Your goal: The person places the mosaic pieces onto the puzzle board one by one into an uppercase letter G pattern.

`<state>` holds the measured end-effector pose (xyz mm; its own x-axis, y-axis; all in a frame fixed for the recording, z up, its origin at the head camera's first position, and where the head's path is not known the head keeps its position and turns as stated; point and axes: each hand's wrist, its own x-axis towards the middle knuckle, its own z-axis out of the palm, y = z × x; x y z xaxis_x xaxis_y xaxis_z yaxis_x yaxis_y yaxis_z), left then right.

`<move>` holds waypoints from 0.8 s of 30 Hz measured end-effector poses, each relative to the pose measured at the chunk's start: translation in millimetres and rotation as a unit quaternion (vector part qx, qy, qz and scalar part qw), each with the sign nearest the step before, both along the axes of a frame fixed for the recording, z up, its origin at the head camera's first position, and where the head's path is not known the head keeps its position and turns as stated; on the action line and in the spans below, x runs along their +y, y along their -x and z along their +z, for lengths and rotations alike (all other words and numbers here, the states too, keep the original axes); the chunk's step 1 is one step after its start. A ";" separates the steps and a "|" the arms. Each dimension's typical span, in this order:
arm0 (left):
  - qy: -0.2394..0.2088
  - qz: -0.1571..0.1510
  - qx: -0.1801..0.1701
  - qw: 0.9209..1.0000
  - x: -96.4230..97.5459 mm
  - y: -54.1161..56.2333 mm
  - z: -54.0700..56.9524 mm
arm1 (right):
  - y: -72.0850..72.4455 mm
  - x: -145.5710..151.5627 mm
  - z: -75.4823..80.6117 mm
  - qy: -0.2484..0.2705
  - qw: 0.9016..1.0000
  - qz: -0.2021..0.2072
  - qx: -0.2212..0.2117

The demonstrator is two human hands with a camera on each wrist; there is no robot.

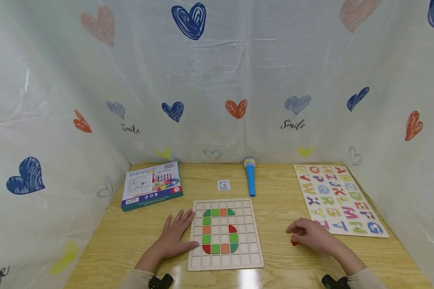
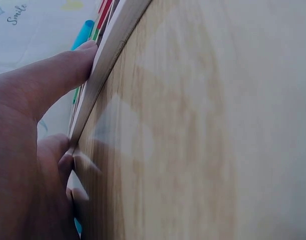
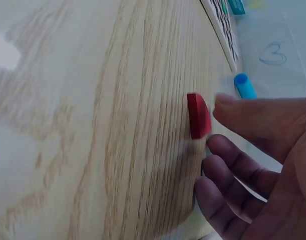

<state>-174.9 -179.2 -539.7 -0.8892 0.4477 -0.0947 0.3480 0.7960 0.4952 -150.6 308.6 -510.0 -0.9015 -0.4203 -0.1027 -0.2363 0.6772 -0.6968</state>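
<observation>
A square wooden grid board (image 1: pixel 226 266) lies on the table with green, orange and red pieces forming a G-like outline. My left hand (image 1: pixel 177 237) rests at the board's left side, fingers spread and thumb over its edge; in the left wrist view the thumb (image 2: pixel 52 80) touches the board's rim (image 2: pixel 100 75). To the right of the board, my right hand (image 1: pixel 312 236) is low over the table. A red quarter-round piece (image 3: pixel 199 116) lies beside its thumb and loosely bent fingers (image 3: pixel 228 185). It appears on the table, with no grip round it.
Behind the board are a small pattern card (image 1: pixel 224 185) and a blue toy microphone (image 1: pixel 251 180). A boxed set (image 1: pixel 152 185) sits at the back left. An alphabet board (image 1: pixel 341 200) lies at the right. A heart-printed curtain (image 1: pixel 217 80) surrounds the table.
</observation>
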 end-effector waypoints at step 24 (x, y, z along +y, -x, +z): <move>-0.002 0.000 0.003 1.000 -0.1 1.0 -0.5 | 25.0 -35.4 -19.3 0.024 0.999 0.015 0.046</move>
<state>-175.9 -179.2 -540.2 -0.8893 0.4489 -0.0870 0.3520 0.7935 0.4964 -175.6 273.2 -529.3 -0.8929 -0.4502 0.0005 -0.3208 0.6355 -0.7023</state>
